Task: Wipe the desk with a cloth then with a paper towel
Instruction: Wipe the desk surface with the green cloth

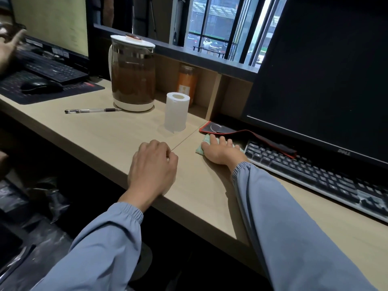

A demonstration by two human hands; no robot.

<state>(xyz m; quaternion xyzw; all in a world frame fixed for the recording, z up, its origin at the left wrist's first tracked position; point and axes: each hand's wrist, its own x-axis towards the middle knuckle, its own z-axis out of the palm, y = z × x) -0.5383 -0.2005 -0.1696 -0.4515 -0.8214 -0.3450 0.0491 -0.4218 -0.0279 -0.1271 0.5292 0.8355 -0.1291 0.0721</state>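
Looking down at a pale wood surface [100,131] running from the left of the frame to the lower right.

Pressing a mint-green cloth [199,149] flat onto it with the right hand [220,152], just right of centre. Keeping the fingers [213,140] straight and a little spread, laid on top of the cloth rather than gripping it. Only seeing the cloth's left edge plus a sliver past the fingertips, with the rest hidden under the palm. Sitting right below the corner of a black mouse pad with red trim [222,129] and just beside the left end of a black keyboard [310,171]. Can't tell whether the cloth actually touches the pad.

Resting the left hand [153,166] on the surface at centre frame, near the other hand but apart from it. Fingers curled loosely under, thumb against the index finger, holding nothing visible. Blue-grey sleeves on both arms.

Also spotting the white paper towel roll [176,114], standing upright just above the gap between the hands, untouched.

Further back, toward the upper left:
- a glass kettle [132,80] full of brown liquid
- a pen [90,111] lying in front of it
- an orange bottle [186,82] tucked in a cubby behind the roll

Big dark monitor [325,70] filling the upper right. Second keyboard [52,69] and mouse [39,86] at far left.
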